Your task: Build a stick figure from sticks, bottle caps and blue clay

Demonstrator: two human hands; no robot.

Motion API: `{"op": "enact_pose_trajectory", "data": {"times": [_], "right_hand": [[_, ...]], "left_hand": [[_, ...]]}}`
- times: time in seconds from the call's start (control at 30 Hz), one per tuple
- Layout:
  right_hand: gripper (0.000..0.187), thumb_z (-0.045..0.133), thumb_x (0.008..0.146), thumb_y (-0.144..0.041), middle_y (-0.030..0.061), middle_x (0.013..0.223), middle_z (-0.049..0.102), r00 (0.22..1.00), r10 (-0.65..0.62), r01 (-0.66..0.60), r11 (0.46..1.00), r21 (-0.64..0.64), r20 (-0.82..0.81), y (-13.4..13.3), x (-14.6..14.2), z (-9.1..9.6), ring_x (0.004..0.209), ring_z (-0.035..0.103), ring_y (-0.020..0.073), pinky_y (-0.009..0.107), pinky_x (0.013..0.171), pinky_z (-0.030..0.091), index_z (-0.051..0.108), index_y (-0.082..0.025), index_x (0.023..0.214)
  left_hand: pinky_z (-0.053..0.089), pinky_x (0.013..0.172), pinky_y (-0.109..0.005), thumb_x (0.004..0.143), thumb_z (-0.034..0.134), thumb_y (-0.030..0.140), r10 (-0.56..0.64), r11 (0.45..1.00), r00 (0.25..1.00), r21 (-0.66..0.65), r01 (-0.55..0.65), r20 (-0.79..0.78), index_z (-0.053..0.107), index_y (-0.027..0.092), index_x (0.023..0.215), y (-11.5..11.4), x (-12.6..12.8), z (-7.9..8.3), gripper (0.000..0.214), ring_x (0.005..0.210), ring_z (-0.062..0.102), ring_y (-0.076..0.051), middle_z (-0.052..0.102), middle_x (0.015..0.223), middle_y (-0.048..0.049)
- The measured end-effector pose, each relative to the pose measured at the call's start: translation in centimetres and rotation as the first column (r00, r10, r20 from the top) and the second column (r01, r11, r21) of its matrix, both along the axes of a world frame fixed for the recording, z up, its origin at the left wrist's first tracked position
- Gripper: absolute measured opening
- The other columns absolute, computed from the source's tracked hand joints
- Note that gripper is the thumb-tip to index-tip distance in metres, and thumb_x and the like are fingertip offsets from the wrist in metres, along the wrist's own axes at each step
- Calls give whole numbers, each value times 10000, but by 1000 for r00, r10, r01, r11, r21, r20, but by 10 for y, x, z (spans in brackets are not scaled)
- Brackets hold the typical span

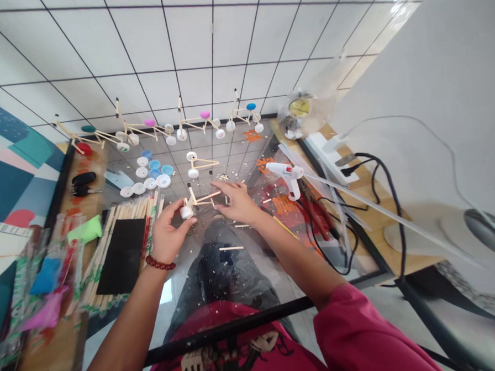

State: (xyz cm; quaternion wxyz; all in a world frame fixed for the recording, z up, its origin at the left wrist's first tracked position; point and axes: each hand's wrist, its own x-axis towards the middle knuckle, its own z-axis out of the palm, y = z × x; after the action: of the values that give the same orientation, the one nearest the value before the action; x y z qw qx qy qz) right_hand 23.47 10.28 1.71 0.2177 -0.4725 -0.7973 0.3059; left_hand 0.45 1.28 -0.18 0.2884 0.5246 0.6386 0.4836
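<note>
My left hand (167, 229) pinches a small stick model (195, 202) by its white bottle-cap wheel, just above the glass table (252, 274). My right hand (237, 201) lies over the model's far end with fingers stretched flat and apart, touching the sticks. Another unfinished stick-and-cap model (199, 164) sits just beyond. Several finished stick bicycles with coloured seats (205, 123) stand in a row against the tiled wall.
A white glue gun (287, 176) rests to the right, with glue sticks (356, 199), black cables and a power strip (332, 153). Loose bottle caps (151, 176) lie at centre left. Chopstick bundles (121, 242), a black sheet and coloured packets fill the left side.
</note>
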Motion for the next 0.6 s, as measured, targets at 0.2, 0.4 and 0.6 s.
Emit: {"op": "enact_pose_trajectory", "data": {"times": [0.2, 0.4, 0.6], "right_hand": [[684, 802, 866, -119, 70, 1380, 823, 1000, -1, 1, 1000, -31, 6, -3, -1, 9, 1432, 666, 315, 567, 1295, 354, 644, -239, 1520], [667, 793, 895, -81, 107, 1380, 823, 1000, 8, -8, 999, -51, -1, -6, -2, 18, 1403, 679, 306, 552, 1281, 328, 617, -151, 1534], [668, 800, 901, -97, 106, 1379, 825, 1000, 13, -14, 999, -53, -13, -6, -1, 16, 1417, 662, 303, 545, 1291, 303, 606, -152, 1538]], "left_hand": [[587, 1163, -590, 735, 899, 361, -6, 1000, 1000, -8, 6, -10, 803, 210, 1273, 0, -1, -1, 567, 1200, 781, -345, 809, 1351, -140], [589, 1158, -592, 728, 901, 364, -3, 1000, 1000, -5, 3, 0, 800, 197, 1278, 0, -1, -2, 583, 1193, 779, -349, 803, 1354, -154], [586, 1163, -577, 748, 888, 358, -22, 1000, 1000, -6, 22, -18, 792, 204, 1301, 0, -2, -1, 582, 1206, 775, -338, 804, 1353, -143]]}}
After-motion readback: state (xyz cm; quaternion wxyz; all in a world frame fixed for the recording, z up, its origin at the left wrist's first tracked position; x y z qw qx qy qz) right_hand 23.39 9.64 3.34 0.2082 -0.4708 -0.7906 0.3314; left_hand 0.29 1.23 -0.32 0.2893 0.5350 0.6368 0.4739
